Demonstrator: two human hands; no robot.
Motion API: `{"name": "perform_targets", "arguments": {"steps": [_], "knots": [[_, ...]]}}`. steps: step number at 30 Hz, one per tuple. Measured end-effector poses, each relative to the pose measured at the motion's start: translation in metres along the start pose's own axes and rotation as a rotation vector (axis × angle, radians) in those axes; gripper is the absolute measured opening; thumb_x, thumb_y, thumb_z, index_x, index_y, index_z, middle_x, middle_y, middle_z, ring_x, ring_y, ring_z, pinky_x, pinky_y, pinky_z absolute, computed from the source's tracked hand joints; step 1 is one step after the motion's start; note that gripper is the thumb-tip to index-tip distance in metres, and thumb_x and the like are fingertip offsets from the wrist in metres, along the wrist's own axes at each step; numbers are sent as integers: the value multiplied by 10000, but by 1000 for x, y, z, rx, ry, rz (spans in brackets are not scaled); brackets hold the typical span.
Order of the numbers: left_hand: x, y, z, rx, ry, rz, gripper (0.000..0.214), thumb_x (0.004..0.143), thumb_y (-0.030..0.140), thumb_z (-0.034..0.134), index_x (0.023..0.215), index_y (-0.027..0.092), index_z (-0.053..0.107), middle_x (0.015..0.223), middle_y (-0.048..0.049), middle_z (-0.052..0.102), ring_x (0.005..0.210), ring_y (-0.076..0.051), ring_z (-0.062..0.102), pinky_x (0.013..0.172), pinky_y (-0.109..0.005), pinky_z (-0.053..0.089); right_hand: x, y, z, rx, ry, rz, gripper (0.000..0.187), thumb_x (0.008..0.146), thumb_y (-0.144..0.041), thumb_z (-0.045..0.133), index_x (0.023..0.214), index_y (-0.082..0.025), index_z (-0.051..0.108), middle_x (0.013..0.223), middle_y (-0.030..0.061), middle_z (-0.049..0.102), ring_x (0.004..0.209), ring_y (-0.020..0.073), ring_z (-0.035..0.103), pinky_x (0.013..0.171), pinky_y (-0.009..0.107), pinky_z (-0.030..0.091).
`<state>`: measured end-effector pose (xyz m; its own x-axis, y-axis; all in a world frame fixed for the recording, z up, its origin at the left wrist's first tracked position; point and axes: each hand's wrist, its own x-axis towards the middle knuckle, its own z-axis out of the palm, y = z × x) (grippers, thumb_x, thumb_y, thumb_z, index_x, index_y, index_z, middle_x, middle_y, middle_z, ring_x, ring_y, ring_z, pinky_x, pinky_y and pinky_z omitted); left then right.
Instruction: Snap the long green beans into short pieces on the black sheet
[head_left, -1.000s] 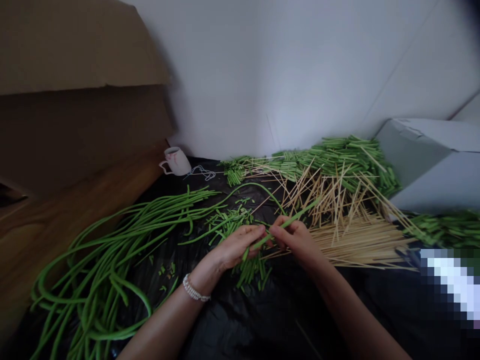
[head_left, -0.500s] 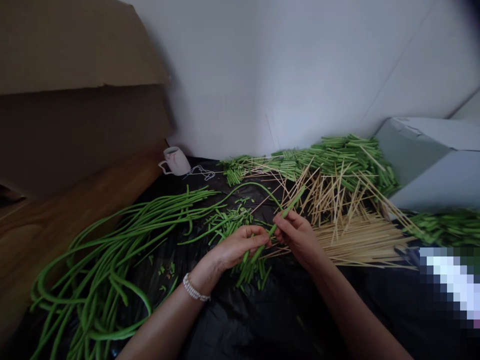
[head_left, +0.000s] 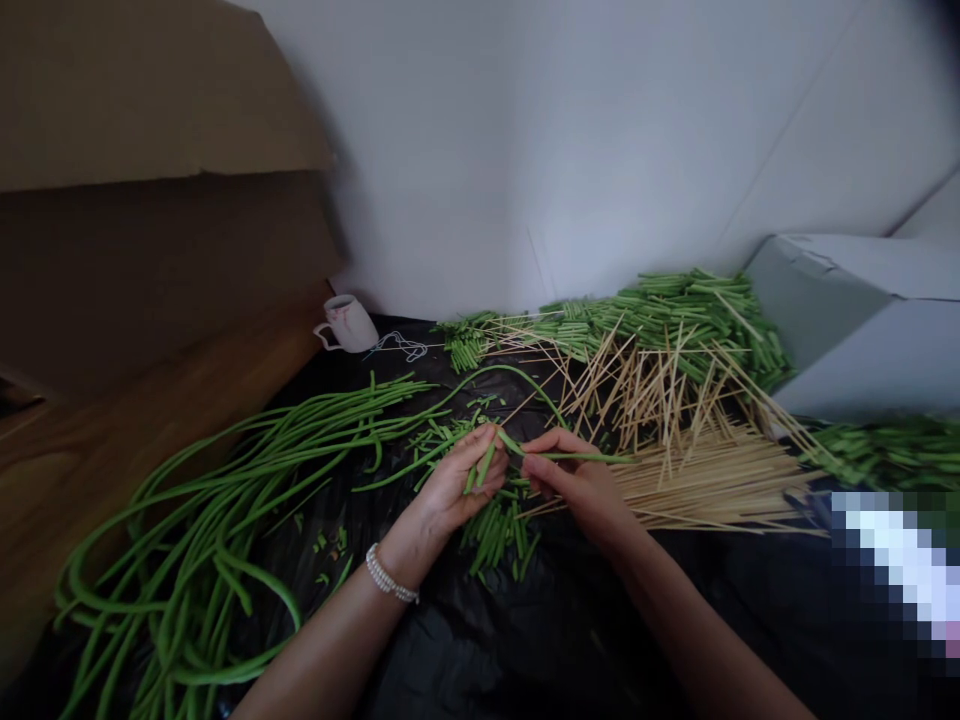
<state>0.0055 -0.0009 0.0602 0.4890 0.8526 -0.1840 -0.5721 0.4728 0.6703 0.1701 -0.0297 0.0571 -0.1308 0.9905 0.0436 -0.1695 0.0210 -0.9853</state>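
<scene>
My left hand [head_left: 474,475] is closed on several short green bean pieces [head_left: 484,464], whose ends stick out between the fingers. Against it, my right hand [head_left: 574,478] pinches a long green bean [head_left: 592,457]. One end of this bean meets my left fingertips and the other points right, over the wooden skewers [head_left: 697,470]. Beneath my hands lies a small heap of cut bean pieces [head_left: 499,535]. To the left spreads a tangle of long whole beans [head_left: 187,600], one of which curves up behind my hands.
Black plastic sheeting [head_left: 480,640] covers the floor. Bundled green pieces [head_left: 690,315] are piled at the back against the wall, beside a pale box [head_left: 847,320]. A white mug [head_left: 352,325] with string [head_left: 405,346] stands back left, near a large cardboard box [head_left: 165,230].
The bean in my right hand has swung from slanting upward to lying nearly level, pointing right. My left hand has turned, showing short pieces in its fingers.
</scene>
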Motion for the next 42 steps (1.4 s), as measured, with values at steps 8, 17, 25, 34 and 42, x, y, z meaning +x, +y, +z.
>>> {"name": "perform_targets", "arguments": {"steps": [8, 17, 25, 34, 42], "knots": [[2, 10, -6, -44, -53, -55, 278, 887, 326, 522, 675, 167, 436, 528, 66, 308, 385, -34, 229, 355, -155, 158, 3, 7, -4, 147, -38, 70, 293, 734, -436, 743, 681, -197, 582, 530, -49, 564, 470, 80, 469, 471, 214, 361], [-3, -8, 6, 408, 17, -44, 328, 744, 428, 739, 876, 167, 591, 539, 77, 461, 417, -30, 348, 418, -173, 213, 5, 2, -5, 126, 38, 51, 275, 680, -421, 781, 793, -212, 641, 553, -58, 552, 482, 84, 468, 469, 213, 370], [-7, -2, 7, 642, -139, -162, 403, 848, 519, 578, 810, 131, 683, 542, 16, 511, 392, -44, 312, 380, -215, 154, 7, -2, -11, 262, 118, 65, 282, 698, -432, 779, 798, -199, 654, 591, -41, 583, 511, 80, 500, 488, 204, 397], [-5, -4, 6, 631, -85, -154, 355, 813, 471, 624, 679, 142, 615, 523, 21, 505, 396, -52, 354, 384, -203, 206, 7, 1, -11, 194, 114, 33, 279, 720, -422, 767, 819, -198, 634, 607, -34, 622, 505, 73, 513, 486, 194, 395], [2, -11, 1, 423, 88, 124, 321, 839, 420, 619, 683, 145, 569, 520, 41, 474, 417, -45, 328, 416, -189, 214, 6, 2, -7, 57, 147, -12, 258, 692, -399, 781, 765, -199, 635, 652, -18, 669, 530, 81, 548, 503, 198, 422]]}}
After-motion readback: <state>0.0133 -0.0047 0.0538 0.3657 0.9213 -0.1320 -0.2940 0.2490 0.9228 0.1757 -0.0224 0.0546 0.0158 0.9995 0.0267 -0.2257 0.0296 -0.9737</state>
